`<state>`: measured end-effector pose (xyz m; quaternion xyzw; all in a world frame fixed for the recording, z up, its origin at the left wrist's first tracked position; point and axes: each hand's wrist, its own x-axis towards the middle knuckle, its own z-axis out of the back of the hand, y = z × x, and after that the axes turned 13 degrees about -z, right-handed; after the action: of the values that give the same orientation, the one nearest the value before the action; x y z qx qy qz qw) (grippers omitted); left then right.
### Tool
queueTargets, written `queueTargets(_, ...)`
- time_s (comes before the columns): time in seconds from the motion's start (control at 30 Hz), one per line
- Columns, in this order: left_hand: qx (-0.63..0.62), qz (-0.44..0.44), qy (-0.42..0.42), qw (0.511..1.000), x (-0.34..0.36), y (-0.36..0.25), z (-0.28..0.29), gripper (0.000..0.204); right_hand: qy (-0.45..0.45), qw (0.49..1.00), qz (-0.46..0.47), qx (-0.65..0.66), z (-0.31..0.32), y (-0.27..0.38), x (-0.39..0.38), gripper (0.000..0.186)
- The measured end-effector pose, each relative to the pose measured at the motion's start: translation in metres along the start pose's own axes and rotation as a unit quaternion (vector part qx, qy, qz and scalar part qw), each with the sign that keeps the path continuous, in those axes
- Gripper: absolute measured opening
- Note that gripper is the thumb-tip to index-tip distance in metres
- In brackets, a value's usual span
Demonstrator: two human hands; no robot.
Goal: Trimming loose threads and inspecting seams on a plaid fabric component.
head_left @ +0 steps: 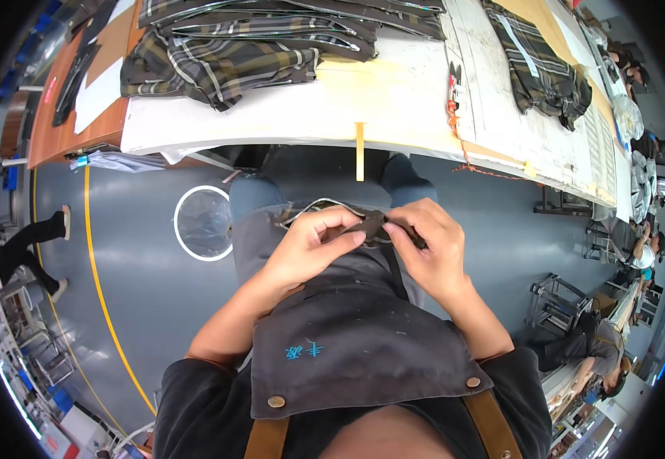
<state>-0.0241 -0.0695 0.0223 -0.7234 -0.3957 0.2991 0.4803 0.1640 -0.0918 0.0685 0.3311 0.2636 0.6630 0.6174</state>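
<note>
Above my lap, my left hand (321, 236) and my right hand (427, 236) are close together, both closed on a small dark brown cloth piece (373, 223). The left thumb lies along its near side, and the right thumb and fingers pinch its other end. A pale strip edges the part of the cloth beyond my left hand; I cannot tell whether it is a zipper. Part of the cloth is hidden by my fingers. Beneath it is my dark grey apron (370, 329).
Ahead stands a white table (217, 126) bearing a pile of plaid garments (225, 65) with zippers. More plaid cloth (539, 65) lies to the right, near red-handled snips (453, 88) on an orange cord. A white-rimmed bin (203, 189) stands left of my legs. Other people sit or walk farther off.
</note>
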Motion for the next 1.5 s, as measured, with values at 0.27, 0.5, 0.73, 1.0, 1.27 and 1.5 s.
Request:
queueTargets(0.27, -0.401, 0.140, -0.021, 0.905, -0.010, 0.018, -0.002, 0.033, 0.097, 0.993, -0.029, 0.053, -0.002, -0.004, 0.003, 0.023)
queueTargets(0.5, -0.517, 0.112, 0.023, 0.849, -0.015, 0.039, 0.005, 0.025, 0.161, 0.981, -0.068, 0.086, -0.009, -0.007, 0.000, 0.021)
queueTargets(0.73, -0.521, 0.127, -0.023, 0.844, -0.004, 0.040, 0.005, 0.025, 0.068, 0.989, -0.082, 0.101, -0.022, -0.009, 0.008, 0.021)
queueTargets(1.0, -0.489, 0.163, -0.056, 0.855, 0.007, 0.044, 0.000, 0.030, 0.049, 0.988, -0.126, 0.077, -0.031, -0.027, 0.010, 0.016)
queueTargets(1.27, -0.474, 0.227, -0.149, 0.838, 0.016, 0.043, -0.003, 0.028, -0.005, 0.987, -0.115, 0.115, -0.046, -0.036, 0.018, 0.008)
queueTargets(1.5, -0.502, 0.243, -0.177, 0.811, 0.019, 0.043, -0.003, 0.030, 0.020, 0.949, -0.277, 0.151, -0.049, -0.045, 0.008, 0.003)
